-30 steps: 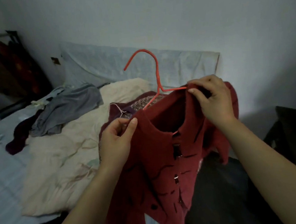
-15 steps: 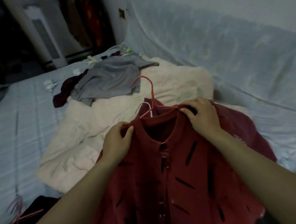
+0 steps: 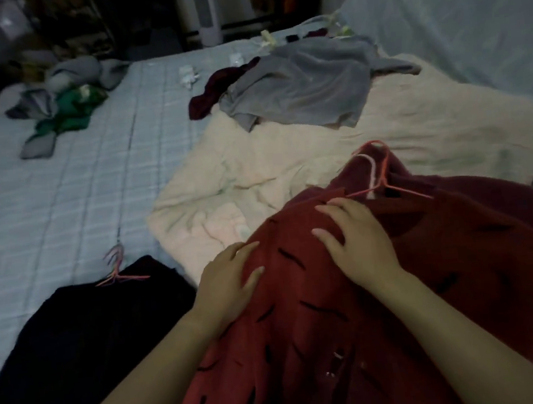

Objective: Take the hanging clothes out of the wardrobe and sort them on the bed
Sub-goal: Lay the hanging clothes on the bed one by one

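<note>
Red garment [image 3: 381, 288]: lies on the bed [image 3: 62, 189], over the cream blanket [image 3: 288, 167], hanger [image 3: 383, 177] inside the collar.
Left hand [image 3: 231, 286]: spread flat, pressing cloth.
Right hand [image 3: 357, 245]: spread flat, gripping nothing.
Advice: smooth outward from the collar; keep clear of the black garment [image 3: 76, 334].

The red garment [image 3: 381, 288] looked like thick, matt, fuzzy cloth with dark dashes in it. Its orange hanger [image 3: 386, 170] seemed thin and smooth, maybe coated wire. The cream blanket [image 3: 288, 167] was soft, rumpled cloth, the grey top [image 3: 306, 90] limp matt fabric, and the bed [image 3: 62, 189] sheet a flat checked weave.
</note>
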Motion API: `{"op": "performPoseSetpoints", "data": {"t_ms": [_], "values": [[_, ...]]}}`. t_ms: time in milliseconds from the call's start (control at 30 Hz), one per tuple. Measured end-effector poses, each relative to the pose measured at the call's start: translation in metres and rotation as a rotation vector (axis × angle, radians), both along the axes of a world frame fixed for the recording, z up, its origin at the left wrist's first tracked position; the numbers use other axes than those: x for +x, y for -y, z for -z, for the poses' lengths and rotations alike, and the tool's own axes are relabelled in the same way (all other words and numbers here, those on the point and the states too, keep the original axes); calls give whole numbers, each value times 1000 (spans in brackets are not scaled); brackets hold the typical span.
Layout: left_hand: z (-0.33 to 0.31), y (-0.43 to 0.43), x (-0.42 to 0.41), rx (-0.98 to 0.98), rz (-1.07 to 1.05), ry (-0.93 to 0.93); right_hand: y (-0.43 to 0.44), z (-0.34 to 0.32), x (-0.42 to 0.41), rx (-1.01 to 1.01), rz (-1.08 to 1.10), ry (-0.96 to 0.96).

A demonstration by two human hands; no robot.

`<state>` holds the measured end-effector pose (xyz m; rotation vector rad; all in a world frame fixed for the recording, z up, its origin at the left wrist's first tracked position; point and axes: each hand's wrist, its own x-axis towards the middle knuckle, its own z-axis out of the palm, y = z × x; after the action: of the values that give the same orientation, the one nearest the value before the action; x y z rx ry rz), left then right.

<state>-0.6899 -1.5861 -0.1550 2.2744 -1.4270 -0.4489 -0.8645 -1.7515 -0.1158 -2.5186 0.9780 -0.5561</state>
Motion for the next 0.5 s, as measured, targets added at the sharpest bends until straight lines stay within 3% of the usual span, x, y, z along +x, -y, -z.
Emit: {"op": "performPoseSetpoints", "data": {"t_ms": [300, 500], "values": [[32, -172, 124, 115, -218, -47, -185, 73, 157, 327, -330, -116], [93, -268, 249, 285, -204, -173, -263, 145, 253, 467, -293, -272]]}}
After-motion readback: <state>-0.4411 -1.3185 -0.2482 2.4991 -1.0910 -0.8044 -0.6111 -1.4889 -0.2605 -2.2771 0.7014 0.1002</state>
